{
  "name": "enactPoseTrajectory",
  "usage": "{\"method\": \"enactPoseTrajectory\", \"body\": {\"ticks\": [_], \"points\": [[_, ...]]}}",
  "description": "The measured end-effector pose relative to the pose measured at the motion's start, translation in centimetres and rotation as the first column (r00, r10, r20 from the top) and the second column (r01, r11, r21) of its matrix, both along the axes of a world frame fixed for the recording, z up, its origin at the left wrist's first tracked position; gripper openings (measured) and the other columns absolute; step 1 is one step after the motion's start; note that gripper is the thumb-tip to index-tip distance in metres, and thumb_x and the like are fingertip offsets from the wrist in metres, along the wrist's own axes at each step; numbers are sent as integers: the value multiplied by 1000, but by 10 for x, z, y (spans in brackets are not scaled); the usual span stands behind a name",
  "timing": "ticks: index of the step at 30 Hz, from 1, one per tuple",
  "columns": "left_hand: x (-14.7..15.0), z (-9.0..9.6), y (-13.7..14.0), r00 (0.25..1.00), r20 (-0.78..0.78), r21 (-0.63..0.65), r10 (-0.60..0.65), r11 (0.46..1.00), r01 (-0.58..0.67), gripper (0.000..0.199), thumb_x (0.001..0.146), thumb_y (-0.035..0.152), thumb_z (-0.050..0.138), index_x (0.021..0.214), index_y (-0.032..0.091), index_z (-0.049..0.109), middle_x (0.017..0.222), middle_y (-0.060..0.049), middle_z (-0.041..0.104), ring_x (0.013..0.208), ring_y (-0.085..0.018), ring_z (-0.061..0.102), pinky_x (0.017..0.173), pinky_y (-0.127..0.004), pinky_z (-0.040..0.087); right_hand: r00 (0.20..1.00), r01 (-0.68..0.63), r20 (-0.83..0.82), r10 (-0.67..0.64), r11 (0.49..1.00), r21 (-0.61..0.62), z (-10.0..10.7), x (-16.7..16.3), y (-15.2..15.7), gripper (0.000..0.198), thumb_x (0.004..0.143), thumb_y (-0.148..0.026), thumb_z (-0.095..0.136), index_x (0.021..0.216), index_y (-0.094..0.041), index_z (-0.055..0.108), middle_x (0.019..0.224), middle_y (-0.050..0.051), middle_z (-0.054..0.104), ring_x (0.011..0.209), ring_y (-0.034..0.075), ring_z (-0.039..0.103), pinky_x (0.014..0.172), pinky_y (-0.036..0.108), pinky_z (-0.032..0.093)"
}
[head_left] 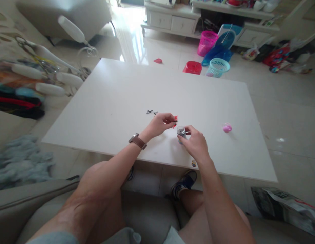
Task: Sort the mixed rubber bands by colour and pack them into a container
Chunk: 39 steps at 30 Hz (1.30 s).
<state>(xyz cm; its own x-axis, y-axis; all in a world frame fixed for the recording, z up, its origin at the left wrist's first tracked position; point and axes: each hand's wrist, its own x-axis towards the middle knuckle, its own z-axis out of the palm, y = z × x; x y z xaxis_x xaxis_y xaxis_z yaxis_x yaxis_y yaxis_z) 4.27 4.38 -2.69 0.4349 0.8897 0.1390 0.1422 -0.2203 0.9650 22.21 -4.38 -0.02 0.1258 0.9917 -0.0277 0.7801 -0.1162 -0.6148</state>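
My right hand [196, 140] is wrapped round a small clear jar [181, 131], which stands upright with its mouth up and looks dark inside. To the left of the jar, my left hand [164, 122] has thumb and fingers pinched together, with a tiny dark bit at the tips that I cannot make out. Small red pieces [175, 118] show just past those fingertips, partly hidden by them; whether they lie on the table or are held I cannot tell. Some small black pieces [149, 112] lie on the white table [121, 88] beyond my left wrist.
A pink ball-like thing [227, 128] sits on the table's right side, and a small yellow-blue sticker [193, 163] is at its near edge. Past the far edge stand a red stool [193, 67], a light-blue basket [218, 67] and a pink basket [207, 43]. A white lamp [71, 28] stands left.
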Motion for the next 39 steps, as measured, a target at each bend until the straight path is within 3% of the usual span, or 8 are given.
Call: {"method": "enactPoseTrajectory", "body": {"ticks": [7,14,20,28,33,39], "points": [[4,8,-14,953,-281,208,-111,963,173,11,87,21,67,89,19,78,79,-2,74,72,-13,64,75,-25,48,998,-12,61,15,999,-47,0,-1,0,16,79,-33,68,95,-30,67,93,2,76,89,27,69,71,35,45],[0,6,-12,921,-336,319,-200,895,311,22,97,22,56,103,19,78,100,-9,76,90,-18,69,81,-28,49,995,-21,97,29,997,-78,1,-3,1,16,81,-33,67,96,-28,67,94,2,76,91,25,69,71,32,44],[0,6,-13,915,-356,356,-190,878,321,25,97,18,53,107,19,76,99,-8,76,89,-18,70,79,-28,49,993,-5,117,21,992,-129,6,-5,2,16,82,-33,68,98,-28,67,96,2,75,91,23,69,73,30,45],[0,9,-15,913,-392,282,-113,930,236,12,92,22,62,92,20,74,82,-2,76,75,-15,68,73,-25,46,995,-19,95,32,991,-130,3,-5,3,17,81,-32,69,98,-29,67,96,1,76,91,23,69,73,31,45],[0,8,-14,913,-371,306,-171,905,294,18,97,23,58,95,18,75,89,-5,76,80,-16,67,75,-26,46,996,-29,83,39,993,-116,2,-5,3,16,81,-32,69,97,-28,66,95,1,76,92,23,70,75,32,46],[1,12,-15,941,-280,315,-191,907,278,21,97,25,56,92,17,75,93,-7,71,81,-16,64,75,-28,47,996,-20,79,30,993,-118,2,-4,3,15,81,-34,69,95,-29,65,93,0,75,91,24,70,74,32,46]]}}
